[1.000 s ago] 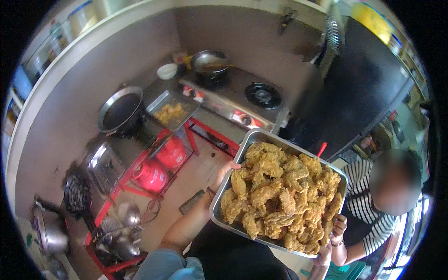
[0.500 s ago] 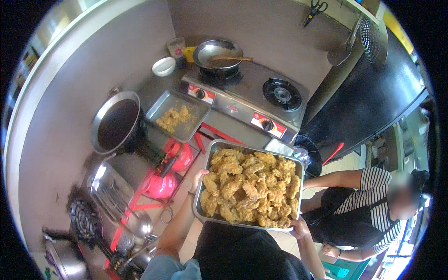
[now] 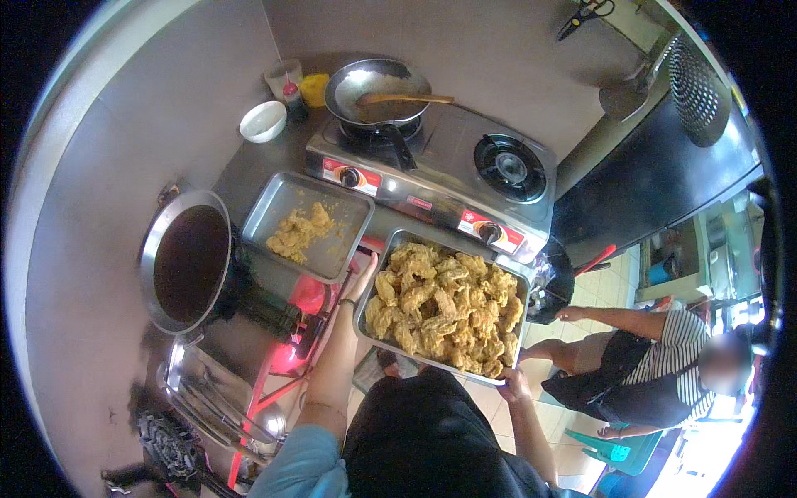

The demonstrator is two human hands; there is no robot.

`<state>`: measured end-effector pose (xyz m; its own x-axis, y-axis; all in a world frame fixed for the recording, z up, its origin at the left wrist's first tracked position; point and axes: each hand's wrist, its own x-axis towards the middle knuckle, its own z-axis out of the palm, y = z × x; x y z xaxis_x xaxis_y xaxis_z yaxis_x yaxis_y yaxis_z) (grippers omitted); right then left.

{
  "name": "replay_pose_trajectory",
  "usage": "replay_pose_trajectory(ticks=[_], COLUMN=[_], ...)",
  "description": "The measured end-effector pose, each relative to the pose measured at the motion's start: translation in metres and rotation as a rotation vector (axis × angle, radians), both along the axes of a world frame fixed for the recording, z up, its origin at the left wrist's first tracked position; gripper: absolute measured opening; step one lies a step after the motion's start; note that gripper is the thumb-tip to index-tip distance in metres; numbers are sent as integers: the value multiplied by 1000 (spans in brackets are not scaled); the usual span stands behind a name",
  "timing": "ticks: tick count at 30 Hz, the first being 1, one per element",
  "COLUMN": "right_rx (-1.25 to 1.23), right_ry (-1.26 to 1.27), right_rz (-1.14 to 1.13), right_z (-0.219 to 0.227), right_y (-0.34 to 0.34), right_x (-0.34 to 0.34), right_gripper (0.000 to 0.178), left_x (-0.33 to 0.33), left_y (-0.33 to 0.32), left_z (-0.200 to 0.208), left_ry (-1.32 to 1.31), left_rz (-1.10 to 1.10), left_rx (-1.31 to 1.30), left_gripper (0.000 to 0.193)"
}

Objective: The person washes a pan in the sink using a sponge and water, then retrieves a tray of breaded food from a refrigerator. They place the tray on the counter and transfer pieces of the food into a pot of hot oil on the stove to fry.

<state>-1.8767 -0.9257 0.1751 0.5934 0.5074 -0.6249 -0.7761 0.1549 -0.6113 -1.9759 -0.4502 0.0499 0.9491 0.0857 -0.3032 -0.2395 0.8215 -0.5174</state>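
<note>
Both my hands carry a deep metal tray (image 3: 523, 309) heaped with golden battered fried chicken pieces (image 3: 448, 307). On its left edge, my left hand (image 3: 363, 279) grips the side, its fingers partly hidden. My right hand (image 3: 516, 386) is closed on the near right corner. Beyond my left hand, a second metal tray (image 3: 264, 217) lies on the counter with a small pile of battered pieces (image 3: 300, 232) and loose crumbs. The carried tray is held level, just in front of the gas stove (image 3: 419, 197).
A wok (image 3: 378, 83) with a wooden spatula (image 3: 398, 98) sits on the left burner. Left stands a wide pan of dark oil (image 3: 193, 261); below are red gas cylinders (image 3: 309, 295). A white bowl (image 3: 263, 122) stands at the back. At right, a co-worker (image 3: 627, 365) stands near a black pan (image 3: 554, 286).
The tray of chicken has moved forward, closer to the stove, with both my hands still on it. My view has shifted, and the co-worker's arm now reaches out toward the black pan.
</note>
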Motion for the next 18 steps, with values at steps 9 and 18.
replay_pose_trajectory(ticks=[9, 18], right_rx=[250, -2], right_ry=[-9, 158], right_rz=[-9, 162], right_z=[-36, -64], right_y=[-8, -19], right_x=[2, 21], right_gripper=[64, 36], left_x=[-44, -63], left_y=[-79, -147], left_z=[44, 133], left_ry=[382, 988], left_rz=[68, 250], left_rx=[612, 573], left_gripper=[37, 38])
